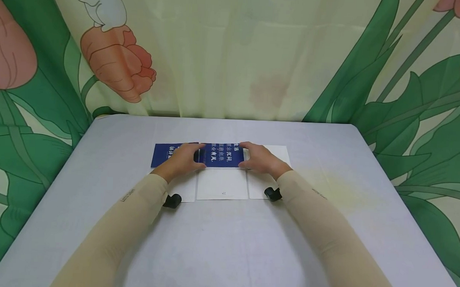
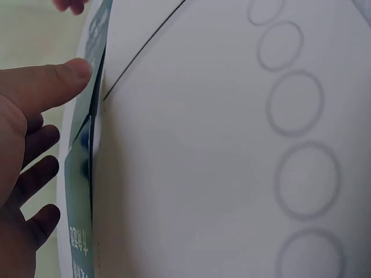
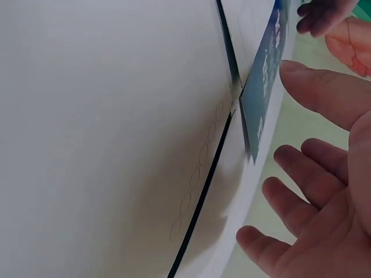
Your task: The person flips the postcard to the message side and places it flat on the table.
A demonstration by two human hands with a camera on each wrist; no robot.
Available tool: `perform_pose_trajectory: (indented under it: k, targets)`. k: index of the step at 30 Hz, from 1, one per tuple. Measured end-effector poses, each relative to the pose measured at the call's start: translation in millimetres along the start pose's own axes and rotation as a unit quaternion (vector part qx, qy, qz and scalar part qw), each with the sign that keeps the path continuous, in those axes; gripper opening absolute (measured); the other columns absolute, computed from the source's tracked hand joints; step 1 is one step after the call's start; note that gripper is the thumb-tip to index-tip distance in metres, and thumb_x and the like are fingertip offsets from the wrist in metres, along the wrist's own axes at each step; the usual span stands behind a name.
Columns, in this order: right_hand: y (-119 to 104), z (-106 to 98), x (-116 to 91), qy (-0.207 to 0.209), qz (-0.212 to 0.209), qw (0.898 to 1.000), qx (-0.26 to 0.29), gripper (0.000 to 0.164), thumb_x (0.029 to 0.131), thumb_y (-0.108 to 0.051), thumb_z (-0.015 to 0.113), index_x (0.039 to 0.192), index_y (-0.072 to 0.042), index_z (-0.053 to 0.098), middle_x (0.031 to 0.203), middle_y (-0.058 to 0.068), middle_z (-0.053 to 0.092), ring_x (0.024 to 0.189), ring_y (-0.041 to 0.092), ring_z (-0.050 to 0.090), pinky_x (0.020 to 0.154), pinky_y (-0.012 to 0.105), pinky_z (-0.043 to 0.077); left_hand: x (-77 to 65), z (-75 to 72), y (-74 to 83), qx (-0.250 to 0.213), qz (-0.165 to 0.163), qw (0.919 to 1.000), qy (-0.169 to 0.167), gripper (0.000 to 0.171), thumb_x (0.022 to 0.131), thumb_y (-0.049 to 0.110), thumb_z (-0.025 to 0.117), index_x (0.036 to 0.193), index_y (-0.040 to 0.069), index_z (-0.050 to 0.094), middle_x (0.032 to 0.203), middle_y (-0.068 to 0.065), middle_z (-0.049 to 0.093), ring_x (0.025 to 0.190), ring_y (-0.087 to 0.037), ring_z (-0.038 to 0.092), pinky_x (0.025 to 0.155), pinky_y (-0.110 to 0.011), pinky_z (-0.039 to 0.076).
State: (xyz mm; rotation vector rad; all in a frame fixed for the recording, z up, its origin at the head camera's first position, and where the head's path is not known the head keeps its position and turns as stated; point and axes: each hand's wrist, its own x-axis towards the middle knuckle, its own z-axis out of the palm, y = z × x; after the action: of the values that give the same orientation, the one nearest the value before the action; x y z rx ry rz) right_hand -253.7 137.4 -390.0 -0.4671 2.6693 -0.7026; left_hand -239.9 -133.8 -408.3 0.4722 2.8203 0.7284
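Note:
A blue card with white printed characters (image 1: 222, 156) lies in the middle of the back row on the table. My left hand (image 1: 180, 160) is at its left edge, thumb at the near corner and forefinger at the far one. On the opposite edge, my right hand (image 1: 263, 159) spreads thumb and fingers the same way. Both wrist views show relaxed fingers, with each thumb (image 2: 75, 69) right at the blue card's edge. Partly covered by my left hand is a second blue card (image 1: 161, 153). A white card (image 1: 279, 151) lies behind my right hand.
A front row of white cards (image 1: 222, 185) adjoins the back row, all flat on a white-covered table (image 1: 226, 244). Outlined rings (image 2: 304, 179) run along one white card. Behind the table hangs a curtain (image 1: 225, 54) with a flower print.

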Motion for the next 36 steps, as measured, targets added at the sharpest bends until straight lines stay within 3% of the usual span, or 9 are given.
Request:
perform_pose_trajectory:
  k: [10,18,27,36]
  targets:
    - [-6.0,8.5,8.8,-0.039,0.025,0.997,-0.059,0.080,0.091,-0.030,0.074,0.156,-0.007,0.033,0.157,0.016,0.036,0.143,0.033,0.034,0.118,0.044,0.026,2.5,0.8,-2.2,0.036,-0.007,0.9991,-0.020,0.066,0.091,0.026,0.075,0.148,0.005,0.049,0.145,-0.023,0.050,0.137,-0.042,0.040,0.114,-0.057,0.028]
    - [-11.0,5.1,10.0,-0.041,0.019,0.995,-0.093,0.078,0.091,-0.031,0.075,0.155,-0.007,0.036,0.155,0.015,0.041,0.141,0.035,0.038,0.117,0.046,0.029,6.5,1.1,-2.7,0.076,0.005,0.9969,-0.019,0.058,0.093,0.027,0.072,0.144,0.005,0.054,0.139,-0.020,0.057,0.134,-0.038,0.045,0.111,-0.056,0.031]
    - [-9.4,5.3,11.3,-0.038,0.026,0.995,-0.094,0.076,0.093,-0.031,0.072,0.155,-0.008,0.036,0.153,0.015,0.043,0.139,0.034,0.041,0.115,0.047,0.031,5.9,-2.4,-2.1,0.089,0.004,0.9956,-0.030,0.067,0.088,0.036,0.078,0.145,0.008,0.054,0.141,-0.019,0.055,0.135,-0.037,0.044,0.114,-0.056,0.027]
    - [-7.9,6.9,9.9,-0.043,0.027,0.995,-0.084,0.076,0.093,-0.032,0.071,0.156,-0.008,0.034,0.154,0.016,0.042,0.139,0.033,0.041,0.116,0.045,0.031,3.6,-4.0,-0.9,0.110,0.033,0.9930,-0.027,0.058,0.091,0.035,0.075,0.139,0.007,0.060,0.137,-0.020,0.058,0.134,-0.036,0.046,0.114,-0.053,0.029]
